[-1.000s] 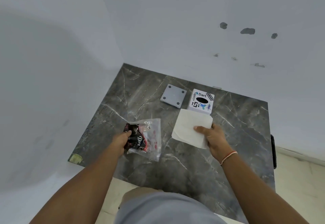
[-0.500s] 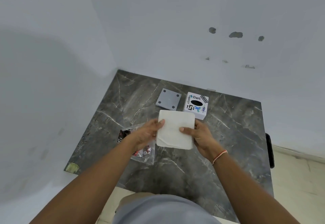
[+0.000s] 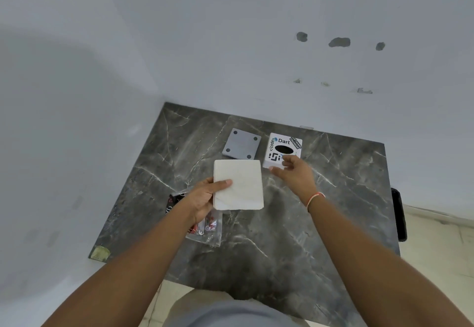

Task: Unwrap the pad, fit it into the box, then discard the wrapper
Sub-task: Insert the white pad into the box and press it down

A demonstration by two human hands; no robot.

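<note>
My left hand [image 3: 205,196] holds a white square pad [image 3: 241,185] above the middle of the table, thumb on top of its left edge. My right hand [image 3: 292,170] is off the pad, fingers apart, at the near edge of the white box [image 3: 283,147], which has stickers and a dark oval hole in its top. The clear wrapper [image 3: 209,226] with red and black print lies on the table under my left wrist, partly hidden.
A grey square plate [image 3: 241,143] with four dark corner dots lies left of the box. The dark marble table [image 3: 320,224] stands in a corner of white walls. A black object [image 3: 400,214] hangs off the table's right edge.
The pad passed from my right hand to both hands, then to my left hand alone. My left hand let go of the wrapper. My right hand moved forward to the box.
</note>
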